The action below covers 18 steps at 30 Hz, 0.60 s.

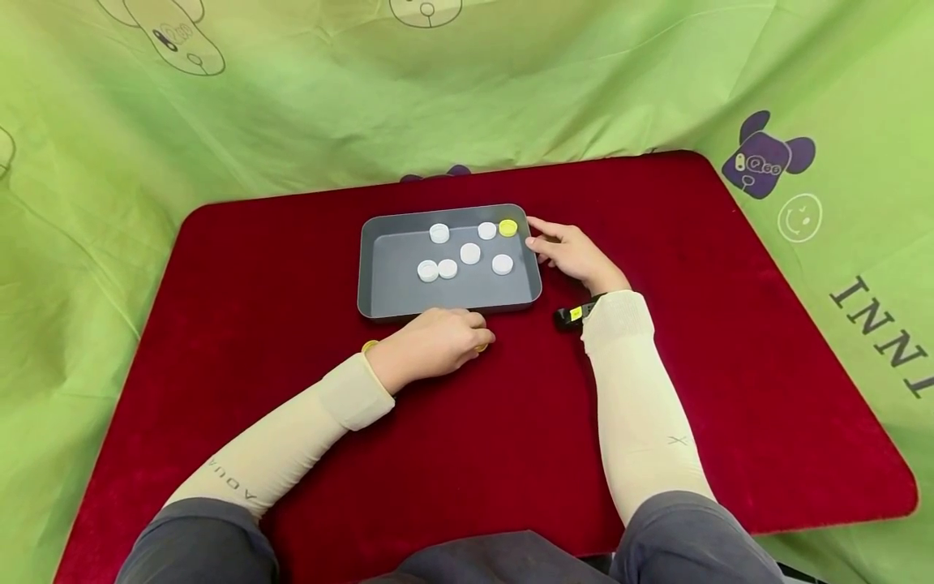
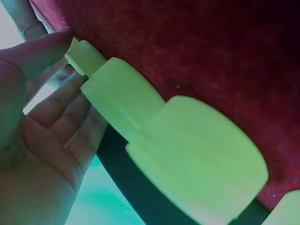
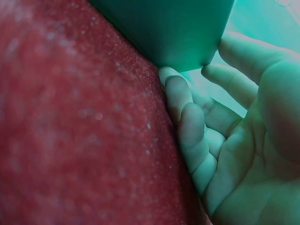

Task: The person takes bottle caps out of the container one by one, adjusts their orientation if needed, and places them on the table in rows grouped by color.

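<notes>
My left hand (image 1: 441, 341) pinches a yellow bottle cap (image 2: 88, 57) between thumb and fingers, just in front of the grey tray (image 1: 394, 284). More yellow caps (image 2: 201, 157) stand in a line along the tray's front wall in the left wrist view; my left hand and wrist hide most of them from above. At the tray's right side, the fingertips of my right hand (image 1: 580, 255) touch its outer wall. In the right wrist view, the other fingers (image 3: 192, 126) of that hand curl loosely near the cloth and hold nothing.
Inside the tray lie several white caps (image 1: 470, 254) and one yellow cap (image 1: 507, 228). A red cloth (image 1: 292, 276) covers the table. Green printed curtains (image 1: 306, 89) hang behind it and at its sides. A black wrist device (image 1: 571, 316) sits by the right cuff.
</notes>
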Each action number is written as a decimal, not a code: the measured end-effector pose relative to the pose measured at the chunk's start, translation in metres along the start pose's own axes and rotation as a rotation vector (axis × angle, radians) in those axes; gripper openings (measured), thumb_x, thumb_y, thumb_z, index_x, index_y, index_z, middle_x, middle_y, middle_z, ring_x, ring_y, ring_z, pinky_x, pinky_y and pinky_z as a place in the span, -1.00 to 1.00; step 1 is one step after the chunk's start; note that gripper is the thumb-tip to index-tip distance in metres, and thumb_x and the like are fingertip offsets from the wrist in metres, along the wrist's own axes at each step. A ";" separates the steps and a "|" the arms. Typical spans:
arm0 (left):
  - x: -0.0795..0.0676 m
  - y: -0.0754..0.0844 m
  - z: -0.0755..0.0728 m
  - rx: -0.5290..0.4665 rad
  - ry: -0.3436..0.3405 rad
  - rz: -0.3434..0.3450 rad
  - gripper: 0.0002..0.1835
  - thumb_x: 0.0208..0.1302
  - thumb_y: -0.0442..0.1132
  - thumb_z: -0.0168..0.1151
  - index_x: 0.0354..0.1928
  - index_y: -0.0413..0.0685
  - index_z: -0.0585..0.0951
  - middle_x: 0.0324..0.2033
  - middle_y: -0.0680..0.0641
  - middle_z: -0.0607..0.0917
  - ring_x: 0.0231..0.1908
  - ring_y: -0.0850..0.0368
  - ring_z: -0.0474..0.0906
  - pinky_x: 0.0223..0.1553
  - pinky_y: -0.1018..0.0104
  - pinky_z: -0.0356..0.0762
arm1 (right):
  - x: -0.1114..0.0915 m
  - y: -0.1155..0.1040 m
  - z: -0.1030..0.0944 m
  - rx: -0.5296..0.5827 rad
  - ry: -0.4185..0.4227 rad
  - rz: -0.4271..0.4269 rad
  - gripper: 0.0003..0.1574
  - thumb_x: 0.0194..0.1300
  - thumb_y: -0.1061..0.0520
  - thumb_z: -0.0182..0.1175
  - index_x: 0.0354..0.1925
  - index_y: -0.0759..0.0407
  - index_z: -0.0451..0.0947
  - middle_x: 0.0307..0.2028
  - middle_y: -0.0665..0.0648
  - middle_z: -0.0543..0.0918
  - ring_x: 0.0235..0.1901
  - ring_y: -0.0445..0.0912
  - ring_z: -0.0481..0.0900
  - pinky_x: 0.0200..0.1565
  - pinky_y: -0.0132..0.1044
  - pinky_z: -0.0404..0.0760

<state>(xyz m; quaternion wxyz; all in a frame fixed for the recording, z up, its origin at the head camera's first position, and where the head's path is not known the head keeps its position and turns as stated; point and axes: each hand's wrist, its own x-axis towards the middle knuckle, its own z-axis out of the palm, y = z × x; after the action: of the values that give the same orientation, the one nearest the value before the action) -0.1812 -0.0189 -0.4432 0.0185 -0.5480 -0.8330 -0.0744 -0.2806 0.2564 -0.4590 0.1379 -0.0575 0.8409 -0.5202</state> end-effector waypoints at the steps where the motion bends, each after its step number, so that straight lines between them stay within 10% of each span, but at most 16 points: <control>1: 0.000 0.000 0.000 0.001 0.000 -0.001 -0.81 0.21 -0.31 0.31 -0.12 0.04 0.69 -0.31 0.09 0.60 -0.33 0.15 0.54 -0.38 0.28 0.53 | 0.000 0.000 0.000 -0.002 -0.001 0.000 -0.32 0.41 -0.09 0.15 0.44 -0.16 0.26 -0.02 0.19 0.61 -0.19 0.04 0.57 -0.14 -0.21 0.50; 18: 0.002 0.000 0.002 0.001 -0.046 -0.037 -0.81 0.24 -0.27 0.30 -0.10 0.07 0.66 -0.34 0.15 0.56 -0.33 0.20 0.50 -0.34 0.31 0.52 | 0.000 0.001 0.000 -0.010 0.004 -0.007 -0.31 0.41 -0.11 0.15 0.44 -0.14 0.26 -0.02 0.19 0.61 -0.20 0.05 0.58 -0.17 -0.22 0.49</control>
<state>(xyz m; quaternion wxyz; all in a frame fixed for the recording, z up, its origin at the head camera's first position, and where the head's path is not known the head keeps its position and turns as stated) -0.1820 -0.0172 -0.4447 -0.0018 -0.5342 -0.8431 -0.0618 -0.2807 0.2571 -0.4601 0.1342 -0.0604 0.8434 -0.5168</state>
